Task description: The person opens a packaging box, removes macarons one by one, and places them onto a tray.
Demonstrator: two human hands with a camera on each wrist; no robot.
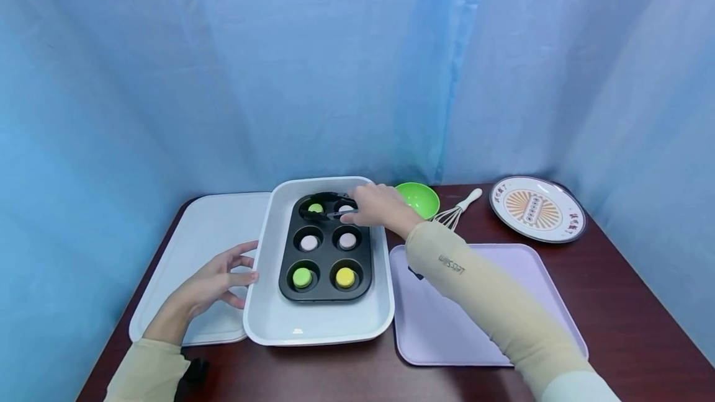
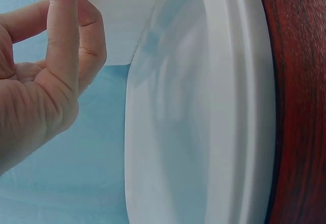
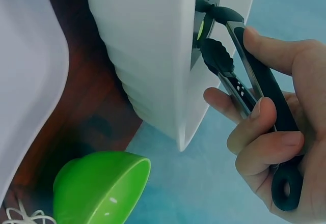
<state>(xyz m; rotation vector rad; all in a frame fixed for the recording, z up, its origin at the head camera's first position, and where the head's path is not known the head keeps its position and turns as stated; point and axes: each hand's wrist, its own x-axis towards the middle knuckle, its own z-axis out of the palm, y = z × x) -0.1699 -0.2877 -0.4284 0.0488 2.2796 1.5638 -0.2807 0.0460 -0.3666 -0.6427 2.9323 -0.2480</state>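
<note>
A pair of black tongs (image 3: 249,76) is held in my right hand (image 1: 375,205), fingers wrapped around the handles. The tongs' tips are apart and reach over the far-left cup of a dark muffin tin (image 1: 326,265), where a green macaron (image 1: 315,208) sits. The other cups hold pale pink macarons (image 1: 308,242), a green one (image 1: 302,277) and a yellow one (image 1: 345,277). The tin lies inside a deep white tray (image 1: 318,327). Beside that tray's left rim is my left hand (image 1: 215,278), fingers spread and holding nothing; the fingertips appear at the rim.
A flat white board (image 1: 192,241) lies partly beneath the left hand. On the right are a lilac tray (image 1: 436,327) under my right forearm, a green bowl (image 1: 419,199), a whisk (image 1: 458,209) and a printed plate (image 1: 537,209). Blue curtains (image 1: 313,79) border the table.
</note>
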